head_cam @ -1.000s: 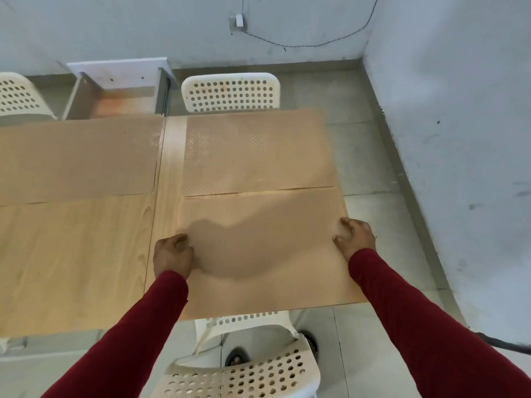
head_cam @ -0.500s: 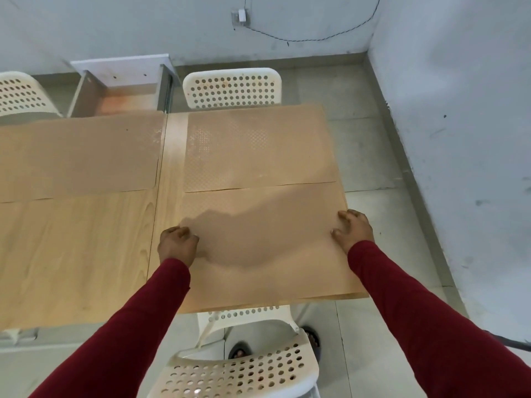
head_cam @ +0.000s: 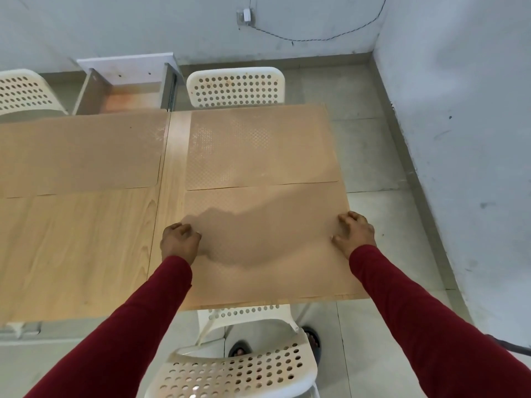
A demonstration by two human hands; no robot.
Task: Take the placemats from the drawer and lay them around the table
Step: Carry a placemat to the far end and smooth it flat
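Note:
A tan placemat [head_cam: 267,242] lies flat on the near right part of the wooden table [head_cam: 80,248]. My left hand [head_cam: 179,239] is curled on its left edge. My right hand [head_cam: 355,232] grips its right edge with bent fingers, at the table's side. A second placemat [head_cam: 258,147] lies just beyond it, their edges almost touching. A third placemat [head_cam: 80,150] covers the far left part. The open drawer [head_cam: 129,90] stands behind the table and looks empty.
White perforated chairs stand at the far side [head_cam: 235,86], the far left [head_cam: 23,91] and right below me [head_cam: 238,369]. The side wall [head_cam: 459,139] runs close along the table's right. My feet show on the tiled floor under the near chair.
Both hands stay on the near placemat's edges and have edged slightly away from me. The mat now lies snug against the far one. My view has shifted a little.

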